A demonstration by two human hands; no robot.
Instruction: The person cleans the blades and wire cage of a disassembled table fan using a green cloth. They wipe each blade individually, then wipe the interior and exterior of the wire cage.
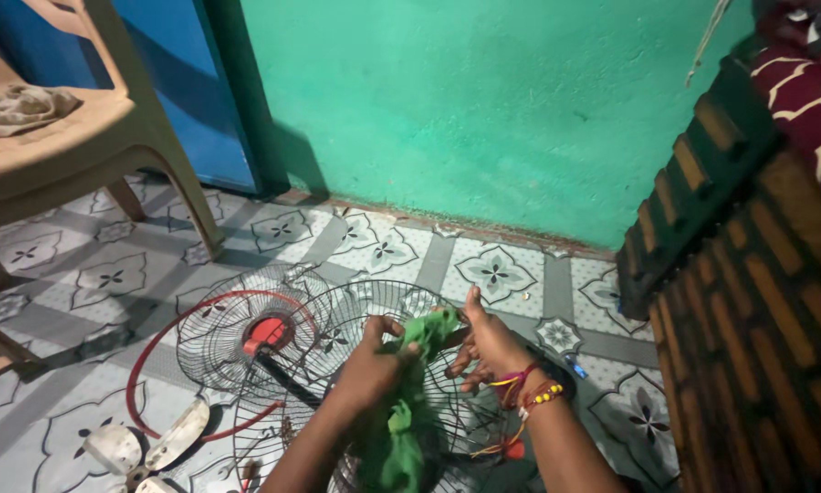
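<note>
My left hand (371,363) is closed around a green cloth (408,411) that hangs down over my forearm. My right hand (485,343), with coloured thread bands at the wrist, holds the cloth's upper end with fingers spread. Both hands are pressed against the round wire fan guard (355,301) that stands tilted in front of me. A second wire guard with a red rim and red centre cap (266,332) lies on the floor just to the left.
White fan blades (146,447) lie at the lower left on the patterned tile floor. A beige plastic chair (73,137) with a rag on its seat stands at the left. A brown woven bed frame (748,301) fills the right side. The green wall is behind.
</note>
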